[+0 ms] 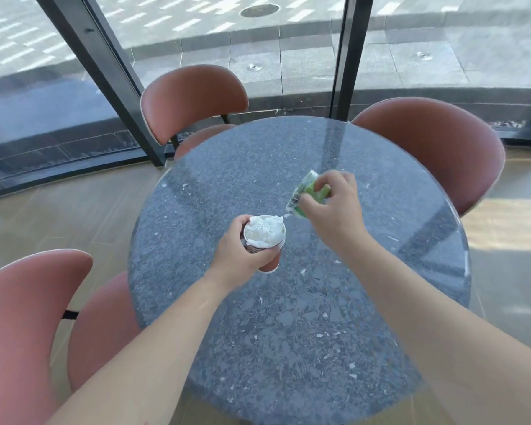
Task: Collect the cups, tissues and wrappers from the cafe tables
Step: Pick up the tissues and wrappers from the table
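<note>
Head view looks down on a round, dark speckled stone desk (288, 348) ringed by terracotta padded chairs (193, 99), with tall glass panes behind. At its middle the person's left hand (242, 256) has its grip wrapped closed round the side of a reddish-brown paper cup (265, 240), held upright and seemingly just clear of the desk; crumpled white tissue (264, 231) is stuffed into its mouth, so the cup looks to be serving as a bin for the smaller rubbish, which would explain why it is kept level and close. Just beyond it the right hand (334, 210) pinches a crinkled green and white plastic wrapper (304, 194) between thumb and fingertips, grip closed on it, one corner hanging down towards the desk. That light pinch suits a flimsy, weightless scrap, and holding it so near the cup suggests it is meant to go in on top of the tissue. Nothing else to collect shows on this desk, only pale flecks in the stone
</note>
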The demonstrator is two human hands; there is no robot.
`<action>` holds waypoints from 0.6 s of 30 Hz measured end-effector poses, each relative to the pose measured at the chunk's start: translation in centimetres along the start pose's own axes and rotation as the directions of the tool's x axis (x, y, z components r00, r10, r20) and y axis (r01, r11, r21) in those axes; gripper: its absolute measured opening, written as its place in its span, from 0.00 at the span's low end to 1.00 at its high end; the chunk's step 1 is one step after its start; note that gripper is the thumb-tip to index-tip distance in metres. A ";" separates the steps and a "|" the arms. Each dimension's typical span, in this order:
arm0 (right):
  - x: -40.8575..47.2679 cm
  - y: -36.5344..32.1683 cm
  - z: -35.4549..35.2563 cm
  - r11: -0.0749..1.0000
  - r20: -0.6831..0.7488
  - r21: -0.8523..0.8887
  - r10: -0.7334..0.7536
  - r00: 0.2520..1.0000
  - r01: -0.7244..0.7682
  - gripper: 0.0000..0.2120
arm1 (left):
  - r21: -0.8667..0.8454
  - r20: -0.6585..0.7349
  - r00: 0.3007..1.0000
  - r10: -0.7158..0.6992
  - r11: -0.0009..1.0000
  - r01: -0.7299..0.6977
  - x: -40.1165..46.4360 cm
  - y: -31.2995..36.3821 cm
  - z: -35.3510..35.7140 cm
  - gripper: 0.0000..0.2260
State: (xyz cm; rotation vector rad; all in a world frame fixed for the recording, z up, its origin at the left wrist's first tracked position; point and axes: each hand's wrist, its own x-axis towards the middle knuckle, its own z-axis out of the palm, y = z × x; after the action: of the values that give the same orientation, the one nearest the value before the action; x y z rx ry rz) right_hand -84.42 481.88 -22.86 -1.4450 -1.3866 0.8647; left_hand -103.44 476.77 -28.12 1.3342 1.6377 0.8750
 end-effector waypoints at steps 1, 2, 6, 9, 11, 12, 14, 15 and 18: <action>0.0 -1.7 -0.3 0.998 0.023 0.002 -0.058 0.998 0.058 0.09 | 0.008 0.010 1.000 0.013 1.000 -0.013 0.0 0.1 -0.1 0.33; -0.1 -3.1 -0.4 0.995 0.075 -0.013 -0.100 0.992 0.101 0.09 | 0.025 0.019 0.999 0.027 0.999 -0.027 0.0 0.3 -0.3 0.33; -1.1 -5.9 0.8 0.935 0.431 -0.245 -0.133 0.893 0.257 0.08 | 0.092 0.011 0.994 0.107 0.990 -0.107 -0.3 1.4 -1.0 0.27; -2.1 -5.8 2.3 0.854 0.539 -0.400 -0.074 0.839 0.332 0.10 | 0.144 0.002 0.989 0.146 0.979 -0.145 -0.4 2.4 -1.3 0.28; -2.3 -5.8 2.9 0.857 0.516 -0.401 -0.080 0.853 0.323 0.10 | 0.157 -0.006 0.985 0.171 0.973 -0.168 -0.5 2.5 -1.6 0.30; -2.3 -5.7 3.0 0.858 0.510 -0.398 -0.086 0.856 0.324 0.09 | 0.157 -0.017 0.983 0.182 0.972 -0.178 -0.5 2.4 -1.9 0.30; -2.4 -5.7 3.4 0.855 0.508 -0.400 -0.094 0.856 0.331 0.09 | 0.148 -0.042 0.980 0.195 0.971 -0.187 -0.7 2.2 -2.4 0.30; -2.5 -5.7 3.5 0.855 0.504 -0.401 -0.094 0.859 0.329 0.10 | 0.138 -0.048 0.979 0.196 0.972 -0.188 -0.7 2.1 -2.7 0.29; -2.5 -6.1 4.0 0.858 0.474 -0.411 -0.086 0.876 0.307 0.10 | 0.095 -0.045 0.981 0.187 0.979 -0.182 -0.6 2.2 -3.1 0.28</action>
State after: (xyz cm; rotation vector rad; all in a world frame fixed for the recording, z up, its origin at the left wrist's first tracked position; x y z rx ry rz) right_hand -90.50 479.59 -18.72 -1.4694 -2.1822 0.7714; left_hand -105.29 476.59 -24.76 1.5577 1.6299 0.9617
